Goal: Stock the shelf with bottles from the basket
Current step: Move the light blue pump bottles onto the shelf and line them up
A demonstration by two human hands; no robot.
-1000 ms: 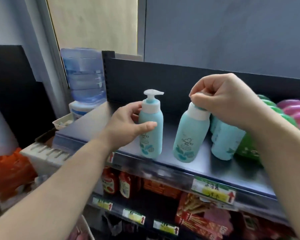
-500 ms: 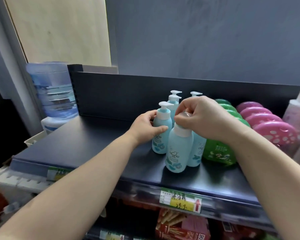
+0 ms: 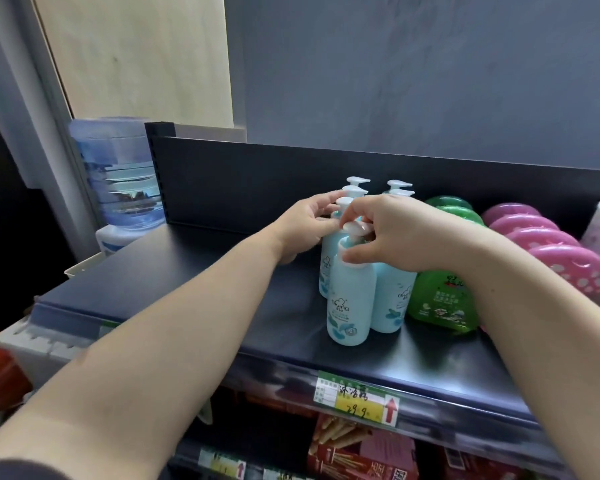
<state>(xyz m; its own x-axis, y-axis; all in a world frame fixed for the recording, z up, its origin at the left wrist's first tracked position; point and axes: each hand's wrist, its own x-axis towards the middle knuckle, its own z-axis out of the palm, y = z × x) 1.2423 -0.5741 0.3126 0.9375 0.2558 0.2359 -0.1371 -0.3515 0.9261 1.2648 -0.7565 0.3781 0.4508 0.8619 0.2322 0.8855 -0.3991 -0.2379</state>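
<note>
A second ago the two teal bottles stood apart near the left front of the shelf (image 3: 174,271); now they stand in file beside the other teal bottles (image 3: 392,303). The front bottle (image 3: 350,299), tilted before, is upright, and the right hand (image 3: 395,233) has loosened from a fist to fingers (image 3: 361,211) on its pump. The left hand (image 3: 305,223) has slid up the second bottle (image 3: 326,268) to its neck.

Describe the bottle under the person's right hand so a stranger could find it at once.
Start at the dark shelf. Left of the green containers stands a cluster of pale blue pump bottles. The front bottle stands nearest the shelf edge, its pump under the right hand.
</note>
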